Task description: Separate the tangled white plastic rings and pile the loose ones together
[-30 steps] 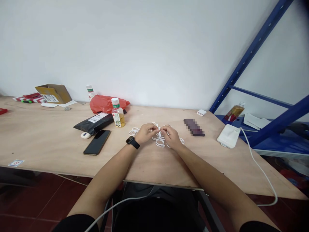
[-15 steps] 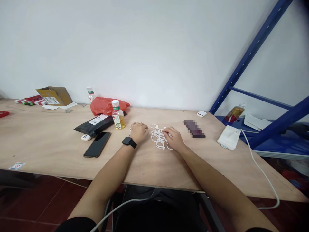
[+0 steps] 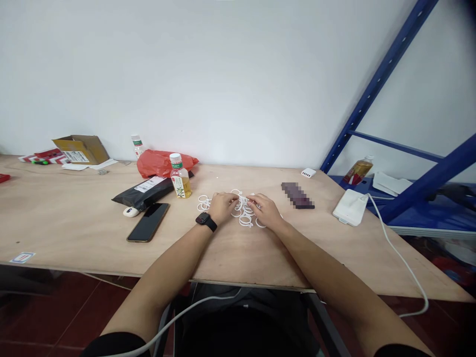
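Note:
A loose pile of white plastic curtain rings (image 3: 245, 220), each with a small eyelet, lies on the table in front of me. My left hand (image 3: 223, 207), wearing a black watch on the wrist, is closed in a pinch at the pile's left edge. Facing it from the right, my right hand (image 3: 265, 209) pinches too, its fingertips close to the left ones. A white ring (image 3: 242, 199) appears between the two sets of fingertips, partly hidden by them. A smaller group of white rings (image 3: 203, 203) rests left of my left hand.
Left of the hands are a tea bottle (image 3: 180, 178), a black parcel bag (image 3: 143, 194), a phone (image 3: 148, 223) and a red plastic bag (image 3: 156, 163). Rightward lie a blurred dark object (image 3: 297, 195), a white charger (image 3: 308, 172) and a white power bank (image 3: 350, 208) with its cable.
My left hand has moved right, from the smaller ring group to the main pile, and now meets my right hand. The right hand stays nearly in place, still pinching.

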Motion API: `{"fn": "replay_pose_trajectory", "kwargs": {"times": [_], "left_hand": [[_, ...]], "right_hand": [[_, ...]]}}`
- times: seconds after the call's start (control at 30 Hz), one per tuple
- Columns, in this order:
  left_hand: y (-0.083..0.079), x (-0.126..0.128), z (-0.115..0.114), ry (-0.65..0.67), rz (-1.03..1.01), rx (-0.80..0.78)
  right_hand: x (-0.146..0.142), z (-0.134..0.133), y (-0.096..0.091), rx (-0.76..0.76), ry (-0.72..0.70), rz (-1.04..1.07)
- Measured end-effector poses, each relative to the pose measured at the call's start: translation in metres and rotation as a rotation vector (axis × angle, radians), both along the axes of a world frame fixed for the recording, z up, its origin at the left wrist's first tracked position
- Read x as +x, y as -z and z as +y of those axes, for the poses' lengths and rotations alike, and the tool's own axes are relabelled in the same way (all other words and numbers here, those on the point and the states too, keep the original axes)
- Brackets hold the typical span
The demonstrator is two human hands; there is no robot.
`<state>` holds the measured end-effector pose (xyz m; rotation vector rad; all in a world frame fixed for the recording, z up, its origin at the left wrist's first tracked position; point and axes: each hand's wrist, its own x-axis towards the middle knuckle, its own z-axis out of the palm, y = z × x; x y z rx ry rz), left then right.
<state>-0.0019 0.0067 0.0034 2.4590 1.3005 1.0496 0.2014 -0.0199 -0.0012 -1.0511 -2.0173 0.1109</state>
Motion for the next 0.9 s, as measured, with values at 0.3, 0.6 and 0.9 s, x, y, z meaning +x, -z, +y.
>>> {"fn": "replay_pose_trajectory", "kwargs": {"times": [0.3,0.6,0.9], "left_hand": [[-0.009,0.007,-0.014,0.192,-0.063,0.077],[-0.016,0.007,-0.017,0.27,-0.15,0.139],[-0.015,0.004,-0.015,0.316,-0.108,0.154]], "right_hand": [[-0.009,-0.009,-0.006,0.029,-0.021,0.107],[-0.009,-0.011,-0.004,0.104,0.021,0.076],[-0.015,-0.01,-0.002,0.104,0.056,0.175]]}}
